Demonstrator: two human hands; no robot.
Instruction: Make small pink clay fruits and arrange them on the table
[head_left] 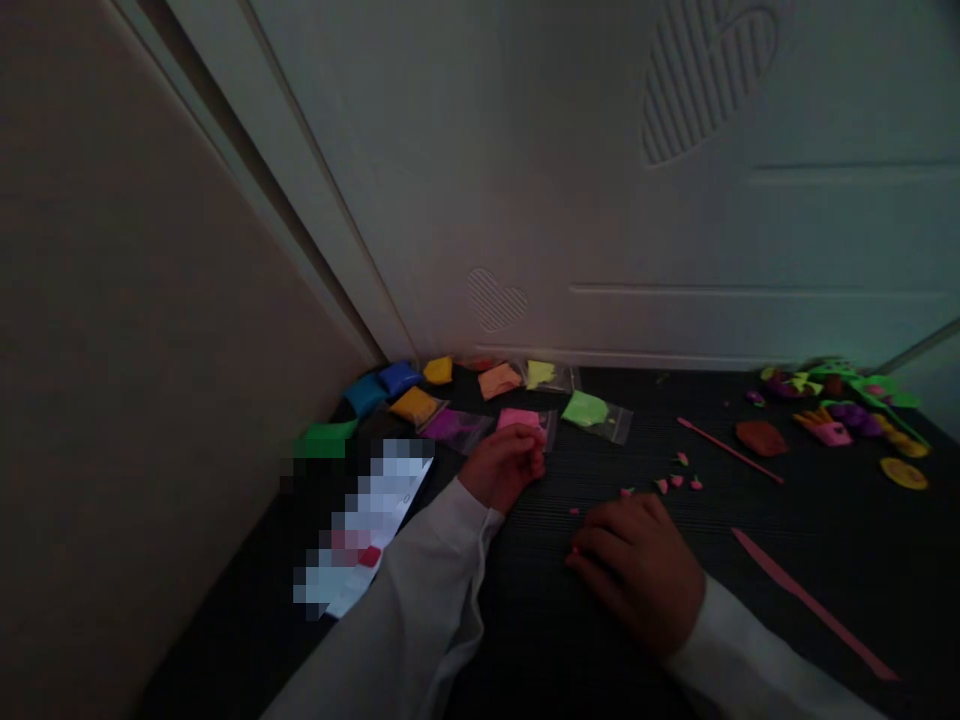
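My left hand (504, 468) is closed, its fingers curled together beside a bag of pink clay (519, 420); whatever it holds, if anything, is hidden. Low over the dark table, my right hand (641, 575) pinches a tiny pink-red bit of clay (576, 549) between thumb and finger. Just beyond those fingertips lies a small pink piece of clay (574, 512). Several little pink clay shapes with green tops (676, 481) sit past my right hand, and another one (627, 492) shows partly behind its knuckles.
Bags of coloured clay, such as a light green one (586, 409), line the back. A lit phone (386, 510) lies left of my left arm. At right are a pink plastic knife (814, 605), a thin pink stick (731, 450), brown clay (760, 437) and finished clay figures (831, 428).
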